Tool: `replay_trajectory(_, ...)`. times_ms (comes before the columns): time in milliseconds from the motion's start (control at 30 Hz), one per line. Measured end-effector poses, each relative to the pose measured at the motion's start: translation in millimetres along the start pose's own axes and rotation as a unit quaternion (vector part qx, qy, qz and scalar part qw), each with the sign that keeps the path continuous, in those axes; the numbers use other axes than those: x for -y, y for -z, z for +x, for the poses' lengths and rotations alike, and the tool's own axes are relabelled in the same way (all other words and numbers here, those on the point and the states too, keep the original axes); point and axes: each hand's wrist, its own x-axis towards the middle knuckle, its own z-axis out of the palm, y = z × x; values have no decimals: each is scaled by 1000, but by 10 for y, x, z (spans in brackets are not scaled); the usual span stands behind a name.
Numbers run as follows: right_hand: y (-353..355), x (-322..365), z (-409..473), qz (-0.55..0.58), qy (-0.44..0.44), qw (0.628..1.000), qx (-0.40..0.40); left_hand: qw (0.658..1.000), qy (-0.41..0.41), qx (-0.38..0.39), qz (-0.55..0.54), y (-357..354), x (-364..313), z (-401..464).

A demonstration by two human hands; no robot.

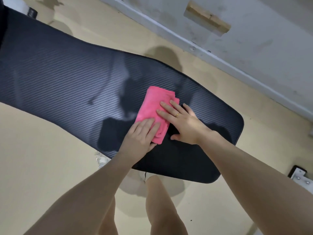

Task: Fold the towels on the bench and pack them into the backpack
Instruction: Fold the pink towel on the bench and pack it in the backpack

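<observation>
The pink towel (155,112) lies folded into a compact oblong on the dark ribbed bench (59,77), near its rounded end. Your left hand (140,135) rests flat on the near corner of the towel, fingers (149,124) extended and close together. Your right hand (184,122) lies palm-down across the right edge, its fingers spread, partly on the towel and partly on the bench. Neither hand grips anything; both press downward.

Handling properties, as judged from appearance:
- The towel appears soft, light and limp. Several layers show at the near edge, so the stack can slide apart or spring open once pressure is released.
- The fabric looks plush and is unlikely to slip on the ribbed surface.

Recommended hold: pinch the full thickness of the layers at the near short edge with one hand, and support the opposite end with the other. Keep the layers compressed while lifting.

No backpack is in view. Locate it before you lift. No other towel is visible on the bench.
</observation>
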Motion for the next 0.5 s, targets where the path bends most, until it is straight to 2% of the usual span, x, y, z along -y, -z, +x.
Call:
replay_trajectory(100,27,14,15,9,-7,1000,12,999,4,-45,-23,8,69,115)
replay_trajectory(200,65,71,-3,66,-10,998,-1,990,31,-20,-136,206,169,206)
replay_trajectory(333,214,323,15,220,-61,971,-73,937,166,14,-307,764,281,228)
replay_trajectory(433,444,703,75,248,-71,960,-108,897,238,3,-371,1168,402,80)
replay_trajectory(500,663,1043,104,319,-54,940,-105,873,274,-17,-404,1420,548,-72)
